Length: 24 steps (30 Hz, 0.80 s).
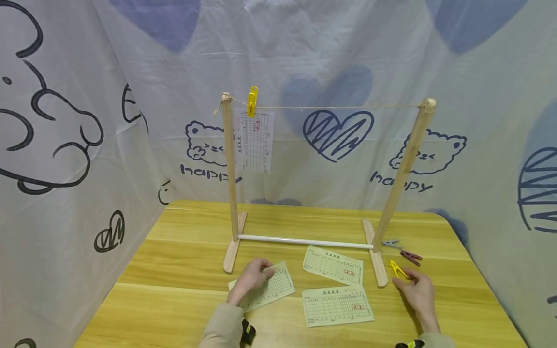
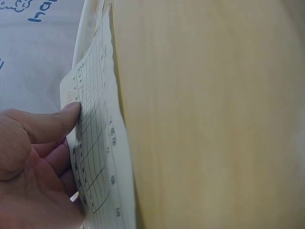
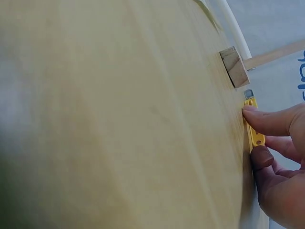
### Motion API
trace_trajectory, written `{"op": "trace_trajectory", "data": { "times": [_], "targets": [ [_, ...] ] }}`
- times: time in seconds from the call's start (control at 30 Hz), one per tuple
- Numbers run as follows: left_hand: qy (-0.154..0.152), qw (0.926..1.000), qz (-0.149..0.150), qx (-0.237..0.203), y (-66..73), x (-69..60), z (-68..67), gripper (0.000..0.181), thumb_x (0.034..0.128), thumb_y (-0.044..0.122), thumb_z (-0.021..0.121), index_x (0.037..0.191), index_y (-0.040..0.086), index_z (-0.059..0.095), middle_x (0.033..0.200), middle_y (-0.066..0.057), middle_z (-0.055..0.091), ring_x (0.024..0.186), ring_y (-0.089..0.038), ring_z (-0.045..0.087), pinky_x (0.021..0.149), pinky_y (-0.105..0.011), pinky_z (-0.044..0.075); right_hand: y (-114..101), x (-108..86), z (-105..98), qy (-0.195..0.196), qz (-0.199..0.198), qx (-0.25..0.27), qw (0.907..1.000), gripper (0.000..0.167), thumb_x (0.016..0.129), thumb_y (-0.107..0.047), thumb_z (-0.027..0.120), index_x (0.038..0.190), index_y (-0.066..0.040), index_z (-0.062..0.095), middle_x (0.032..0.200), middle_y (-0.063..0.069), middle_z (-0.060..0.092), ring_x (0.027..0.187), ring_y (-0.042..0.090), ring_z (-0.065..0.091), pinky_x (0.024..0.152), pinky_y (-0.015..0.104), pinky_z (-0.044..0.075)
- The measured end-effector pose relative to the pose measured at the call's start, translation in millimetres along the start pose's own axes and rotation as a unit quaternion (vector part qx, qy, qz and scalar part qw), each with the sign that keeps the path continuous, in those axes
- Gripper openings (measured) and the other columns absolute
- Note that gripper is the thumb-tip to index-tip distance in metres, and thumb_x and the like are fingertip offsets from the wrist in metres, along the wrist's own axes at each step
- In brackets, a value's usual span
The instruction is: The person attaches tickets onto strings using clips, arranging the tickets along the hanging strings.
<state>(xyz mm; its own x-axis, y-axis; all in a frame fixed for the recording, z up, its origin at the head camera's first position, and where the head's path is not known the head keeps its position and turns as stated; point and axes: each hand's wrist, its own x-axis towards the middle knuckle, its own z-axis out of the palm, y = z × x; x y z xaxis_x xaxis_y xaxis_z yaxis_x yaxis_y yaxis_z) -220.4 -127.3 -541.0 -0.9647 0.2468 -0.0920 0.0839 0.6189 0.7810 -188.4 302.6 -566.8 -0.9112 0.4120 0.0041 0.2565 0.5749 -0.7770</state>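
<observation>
My left hand [image 1: 254, 280] pinches a printed paper slip [image 1: 278, 285] at the front left of the table. In the left wrist view its thumb lies on the slip's printed face [image 2: 95, 143], with the other fingers behind the edge. At the right, my right hand [image 1: 415, 290] has its thumb and fingertips around a yellow clothespin [image 1: 397, 268], which is low against the tabletop in the right wrist view. Two more slips, an upper one [image 1: 332, 265] and a lower one [image 1: 337, 305], lie between the hands. Another slip [image 1: 256, 145] hangs from the string under a yellow clothespin [image 1: 252, 101].
A wooden frame, with a left post [image 1: 230, 169] and a right post [image 1: 402, 176], carries the string [image 1: 330, 107] and a white crossbar [image 1: 304, 241]. Beside its right foot [image 1: 379, 266] lie a grey clothespin [image 1: 391, 244] and a dark red clothespin [image 1: 411, 258]. Printed cloth [image 1: 270, 29] surrounds the table.
</observation>
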Motion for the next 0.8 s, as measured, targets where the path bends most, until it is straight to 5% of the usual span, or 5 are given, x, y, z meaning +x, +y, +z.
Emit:
{"op": "trace_trajectory", "data": {
  "times": [0.3,0.47,0.8],
  "targets": [
    [0.000,1.0000,0.005,0.000,1.0,0.7,-1.3,0.014,0.0975,0.009,0.064,0.103,-0.001,0.071,0.105,-0.016,0.073,0.095,-0.023,0.063,0.083,-0.041,0.053,0.8,-2.1,-1.3,0.006,-0.029,0.017,0.9994,0.038,0.086,-0.002,0.075,0.120,0.012,0.065,0.073,0.001,0.051,0.063,0.003,0.039,0.058,0.022,0.033],
    [-0.001,1.0000,0.003,-0.001,1.4,-0.3,-0.8,0.014,0.0974,0.009,0.064,0.103,-0.001,0.071,0.106,-0.016,0.072,0.096,-0.024,0.063,0.083,-0.042,0.053,5.6,-4.5,0.5,0.013,-0.056,0.050,0.9971,0.033,0.087,0.002,0.070,0.118,0.013,0.064,0.072,-0.001,0.051,0.065,0.003,0.039,0.057,0.021,0.032],
    [0.000,1.0000,-0.001,0.004,1.4,0.4,-0.6,0.014,0.0974,0.009,0.064,0.103,-0.001,0.071,0.106,-0.016,0.072,0.097,-0.024,0.063,0.085,-0.044,0.053,1.2,-7.4,0.0,0.002,-0.028,0.069,0.9972,0.035,0.098,-0.003,0.062,0.129,0.012,0.058,0.085,-0.008,0.058,0.069,-0.006,0.042,0.061,0.014,0.039]
  ]
}}
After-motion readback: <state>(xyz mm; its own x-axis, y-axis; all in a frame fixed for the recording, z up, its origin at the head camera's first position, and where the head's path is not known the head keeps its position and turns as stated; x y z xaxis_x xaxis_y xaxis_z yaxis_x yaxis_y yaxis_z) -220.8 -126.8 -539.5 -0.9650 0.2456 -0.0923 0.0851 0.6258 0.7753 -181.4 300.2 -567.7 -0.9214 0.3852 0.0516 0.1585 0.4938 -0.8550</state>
